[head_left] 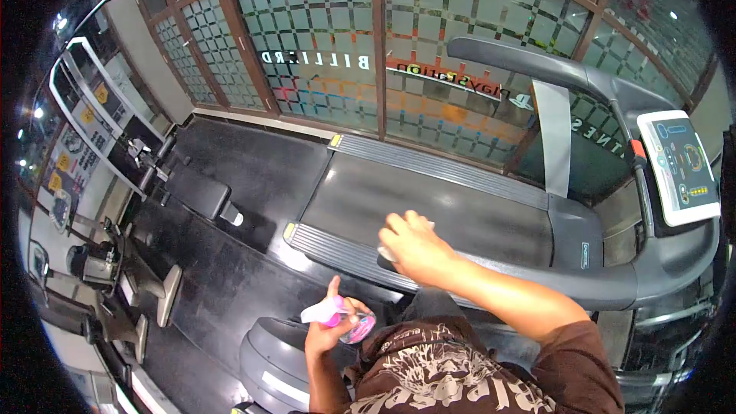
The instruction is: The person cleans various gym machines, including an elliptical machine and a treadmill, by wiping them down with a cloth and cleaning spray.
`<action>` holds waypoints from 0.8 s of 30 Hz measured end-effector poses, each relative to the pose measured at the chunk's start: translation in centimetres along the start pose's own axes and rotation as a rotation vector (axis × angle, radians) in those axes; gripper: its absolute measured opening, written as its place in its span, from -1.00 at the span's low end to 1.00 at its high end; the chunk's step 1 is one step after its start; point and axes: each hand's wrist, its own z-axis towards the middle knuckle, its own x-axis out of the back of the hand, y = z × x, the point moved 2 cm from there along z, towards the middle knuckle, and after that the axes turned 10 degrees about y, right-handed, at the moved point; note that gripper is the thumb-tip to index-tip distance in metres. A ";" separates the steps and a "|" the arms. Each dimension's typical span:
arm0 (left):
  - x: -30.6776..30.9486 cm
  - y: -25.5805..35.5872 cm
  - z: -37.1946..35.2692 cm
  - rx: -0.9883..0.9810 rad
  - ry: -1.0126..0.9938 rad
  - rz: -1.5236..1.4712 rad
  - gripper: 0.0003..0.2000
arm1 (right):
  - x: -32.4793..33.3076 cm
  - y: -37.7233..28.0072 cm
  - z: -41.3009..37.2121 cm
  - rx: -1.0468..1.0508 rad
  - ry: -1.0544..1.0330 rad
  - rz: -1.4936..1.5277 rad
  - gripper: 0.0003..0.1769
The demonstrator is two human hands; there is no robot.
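Observation:
My left hand is closed around a spray bottle with a pink-and-white trigger head and a clear body with a pink label; the index finger points up along it. The bottle is low in front of my body, near the side of the treadmill. My right hand reaches over the near side of the treadmill, fingers curled round a white cloth. Only small edges of the cloth show past the fingers. The hand overlaps the black running belt and the ribbed near side rail in this view.
The treadmill's white console and grey handrail rise on the right. A padded bench and exercise bikes stand to the left. Black machine housing lies below my left arm. Patterned windows line the back.

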 end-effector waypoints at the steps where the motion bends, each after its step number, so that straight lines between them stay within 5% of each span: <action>1: -0.7 0.1 0.2 -0.008 -0.018 0.025 -0.09 | -0.7 0.0 0.8 0.013 -0.026 0.023 -0.78; 3: -1.9 0.3 0.5 0.006 -0.046 0.057 -0.59 | -1.7 0.0 1.9 0.020 -0.092 0.069 -0.78; 8: -4.5 0.2 0.1 -0.011 -0.088 0.123 -0.82 | -3.7 0.6 3.1 0.010 -0.205 0.115 -0.69; 13: -5.9 0.2 -2.2 0.003 0.014 0.033 -0.44 | -2.9 1.9 2.8 0.091 -0.252 0.211 -0.75; 14: -5.1 -0.6 -2.3 -0.062 -0.035 0.084 -0.18 | -2.1 1.9 2.5 0.110 -0.245 0.233 -0.76; 24: -9.8 -2.3 -4.6 -0.094 0.039 0.082 -0.05 | 1.4 4.1 -2.3 0.268 -0.062 0.322 -0.78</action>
